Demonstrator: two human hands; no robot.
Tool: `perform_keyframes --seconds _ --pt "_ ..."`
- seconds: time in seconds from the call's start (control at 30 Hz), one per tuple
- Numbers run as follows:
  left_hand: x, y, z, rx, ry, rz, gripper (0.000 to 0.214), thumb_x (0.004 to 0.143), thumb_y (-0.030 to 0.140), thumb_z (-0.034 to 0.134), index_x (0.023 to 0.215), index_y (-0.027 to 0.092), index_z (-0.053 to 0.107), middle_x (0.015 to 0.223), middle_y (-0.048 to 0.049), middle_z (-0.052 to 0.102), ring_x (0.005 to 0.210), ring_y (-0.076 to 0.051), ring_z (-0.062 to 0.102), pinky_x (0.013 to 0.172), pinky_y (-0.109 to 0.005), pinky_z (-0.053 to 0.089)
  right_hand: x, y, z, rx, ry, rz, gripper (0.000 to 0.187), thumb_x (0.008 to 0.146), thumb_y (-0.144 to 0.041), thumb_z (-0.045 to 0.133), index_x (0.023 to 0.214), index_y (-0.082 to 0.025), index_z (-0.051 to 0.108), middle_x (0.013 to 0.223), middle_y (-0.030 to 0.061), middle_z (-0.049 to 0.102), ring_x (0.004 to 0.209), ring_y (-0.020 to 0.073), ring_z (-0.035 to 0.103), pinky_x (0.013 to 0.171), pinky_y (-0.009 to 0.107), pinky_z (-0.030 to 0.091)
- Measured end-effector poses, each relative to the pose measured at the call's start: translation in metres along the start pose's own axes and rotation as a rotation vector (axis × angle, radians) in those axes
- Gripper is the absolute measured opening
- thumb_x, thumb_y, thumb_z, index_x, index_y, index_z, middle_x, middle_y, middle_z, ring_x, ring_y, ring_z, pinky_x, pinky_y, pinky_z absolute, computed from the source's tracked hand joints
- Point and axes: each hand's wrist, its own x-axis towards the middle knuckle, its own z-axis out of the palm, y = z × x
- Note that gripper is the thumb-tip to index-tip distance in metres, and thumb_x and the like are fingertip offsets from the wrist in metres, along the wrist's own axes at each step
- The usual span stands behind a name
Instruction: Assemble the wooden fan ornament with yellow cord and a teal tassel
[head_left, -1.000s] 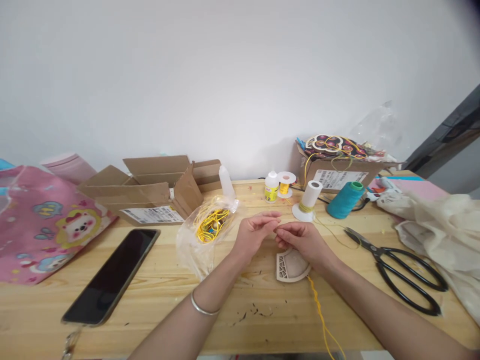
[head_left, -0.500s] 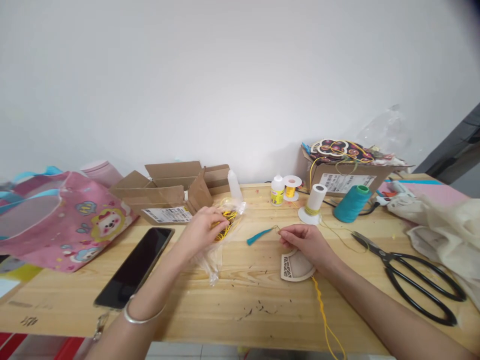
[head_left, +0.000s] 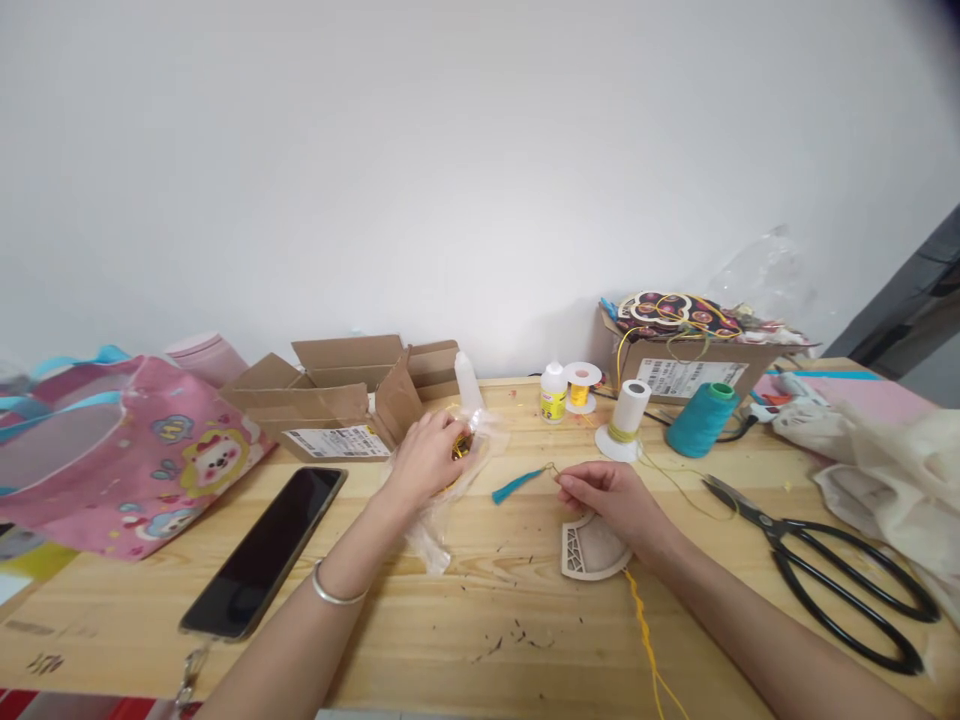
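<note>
My left hand (head_left: pixel 429 455) curls its fingers over a clear plastic bag (head_left: pixel 431 545) that holds tangled yellow cord (head_left: pixel 461 442); the fingertips are partly hidden. With thumb and fingers pinched, my right hand (head_left: pixel 604 497) holds the thin cord loop of a small teal tassel (head_left: pixel 517 486), whose strands lie to the left. Below that hand, a fan-shaped wooden frame (head_left: pixel 585 562) with a lattice edge rests on the table, partly covered by the hand. A yellow twisted cord (head_left: pixel 643 630) runs from the frame toward the table's front edge.
Black-handled scissors (head_left: pixel 817 560) lie right, near cream cloth (head_left: pixel 877 460). Behind stand a teal thread cone (head_left: pixel 701 420), a white spool (head_left: pixel 631 408), a glue bottle (head_left: pixel 553 392) and a filled carton (head_left: pixel 682 370). Left are a phone (head_left: pixel 262 553), a pink bag (head_left: pixel 150 450) and open cardboard boxes (head_left: pixel 322 405).
My left hand has moved slightly right and farther over the bag of yellow cord, shifting the bag a little. The right hand keeps its pinch on the tassel's loop. The view has tilted slightly.
</note>
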Motion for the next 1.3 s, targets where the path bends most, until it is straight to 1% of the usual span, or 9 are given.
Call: perform_keyframes --seconds 0.23,0.47,0.6,0.7,0.77,0.83,0.93,1.1,1.3 --pt "0.015 0.000 0.003 -0.001 -0.053 0.000 0.024 0.069 0.040 0.052 0.076 0.019 0.062 0.088 -0.0072 0.057 0.084 -0.023 0.050 0.072 -0.032 0.038 -0.001 -0.002 0.001 -0.008 0.013 0.021 0.028 0.059 -0.039 0.066 0.070 -0.014 0.065 0.059 0.0005 0.062 0.051 0.0087 0.052 0.054 0.023 0.042" --pt "0.003 -0.023 -0.023 -0.419 -0.167 -0.228 0.033 0.060 0.045 0.060 0.078 0.018 0.066 0.084 -0.0052 0.065 0.079 -0.023 0.058 0.071 -0.031 0.041 -0.001 -0.002 0.000 -0.013 -0.011 0.013 0.026 0.059 -0.038 0.066 0.070 -0.014 0.065 0.059 -0.0002 0.062 0.052 0.0077 0.051 0.055 0.022 0.042" --pt "-0.012 -0.022 -0.026 -1.022 0.058 -0.515 0.027 0.060 0.034 0.062 0.079 0.014 0.060 0.081 -0.0080 0.065 0.076 -0.020 0.059 0.070 -0.030 0.043 -0.001 -0.001 0.001 -0.004 -0.001 0.026 0.026 0.059 -0.037 0.066 0.070 -0.014 0.065 0.059 -0.0002 0.061 0.053 0.0077 0.051 0.055 0.022 0.042" --pt "-0.016 -0.018 -0.025 -1.449 0.223 -0.612 0.015 0.064 0.018 0.052 0.078 0.014 0.052 0.069 -0.0046 0.061 0.063 -0.012 0.057 0.062 -0.026 0.045 -0.001 -0.001 0.002 0.000 -0.002 0.023 0.025 0.059 -0.037 0.066 0.069 -0.014 0.065 0.059 -0.0005 0.061 0.053 0.0074 0.051 0.055 0.021 0.041" --pt "-0.013 -0.018 -0.024 -1.291 0.218 -0.592 0.019 0.062 0.010 0.043 0.080 0.015 0.049 0.060 -0.0006 0.055 0.050 -0.009 0.051 0.051 -0.022 0.042 -0.002 -0.002 0.002 -0.002 -0.003 0.023 0.025 0.059 -0.037 0.066 0.069 -0.014 0.065 0.059 -0.0005 0.061 0.052 0.0074 0.051 0.055 0.021 0.042" --pt "-0.005 -0.019 -0.023 -0.835 0.135 -0.539 0.024 0.063 0.010 0.036 0.083 0.016 0.048 0.059 0.0003 0.054 0.046 -0.010 0.048 0.046 -0.022 0.039 -0.002 -0.003 0.002 -0.007 0.001 0.023 0.025 0.059 -0.037 0.066 0.069 -0.014 0.065 0.059 -0.0004 0.061 0.052 0.0075 0.051 0.055 0.021 0.042" --pt "0.009 -0.021 -0.018 -0.538 0.066 -0.497 0.018 0.065 0.019 0.042 0.078 0.016 0.053 0.068 -0.0046 0.059 0.063 -0.017 0.055 0.057 -0.027 0.041 -0.002 -0.003 0.002 -0.009 -0.001 0.019 0.026 0.059 -0.038 0.066 0.068 -0.014 0.065 0.058 -0.0004 0.061 0.052 0.0075 0.051 0.054 0.021 0.041" --pt "0.020 -0.015 -0.012 -0.252 0.009 -0.425 0.009 0.062 0.024 0.051 0.065 0.016 0.055 0.073 -0.0103 0.062 0.079 -0.024 0.056 0.070 -0.031 0.038 -0.003 -0.003 0.002 -0.020 -0.002 0.006 0.028 0.058 -0.040 0.066 0.069 -0.014 0.065 0.058 0.0001 0.061 0.052 0.0081 0.051 0.053 0.022 0.041" --pt "0.031 -0.016 -0.038 0.024 0.039 -0.297 0.017 0.070 0.022 0.041 0.074 0.018 0.058 0.076 -0.0072 0.063 0.073 -0.021 0.056 0.064 -0.028 0.037 -0.006 -0.009 0.005 -0.004 -0.010 0.041 0.029 0.056 -0.041 0.066 0.067 -0.014 0.064 0.056 -0.0008 0.061 0.050 0.0077 0.050 0.052 0.022 0.042"
